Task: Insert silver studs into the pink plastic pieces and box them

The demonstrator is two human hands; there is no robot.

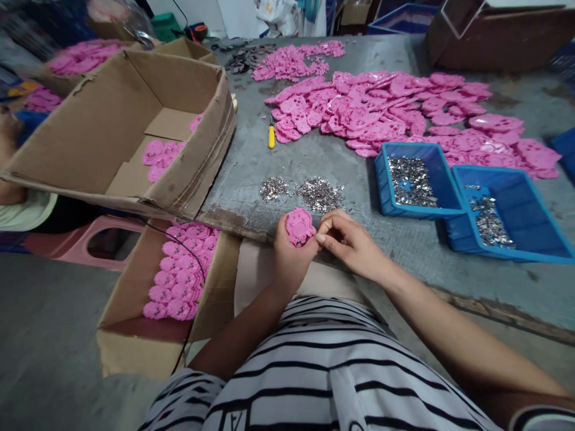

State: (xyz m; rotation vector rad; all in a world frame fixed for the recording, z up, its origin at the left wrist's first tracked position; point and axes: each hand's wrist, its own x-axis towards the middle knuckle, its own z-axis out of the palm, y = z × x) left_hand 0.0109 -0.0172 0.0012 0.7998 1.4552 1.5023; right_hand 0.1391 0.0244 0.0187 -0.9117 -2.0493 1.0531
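My left hand (291, 257) is closed around a pink plastic part (299, 226) with a rounded, scalloped outline, held up at the table's front edge. Thumb and forefinger of my right hand (344, 239) are pinched together at the part's lower right edge. Whatever sits between those fingertips is too small to make out. Just beyond my hands lie two small heaps of shiny metal pieces, a left heap (274, 188) and a larger right heap (320, 194).
Two blue bins (420, 212) (516, 257) with metal pieces stand at right. Behind them spreads a pile of pink parts (368, 111). A yellow-handled tool (271, 137) lies mid-table. Cardboard boxes, one upper (197, 78) and one lower (220, 281), hold pink parts. Another person's arm (9, 149) shows at far left.
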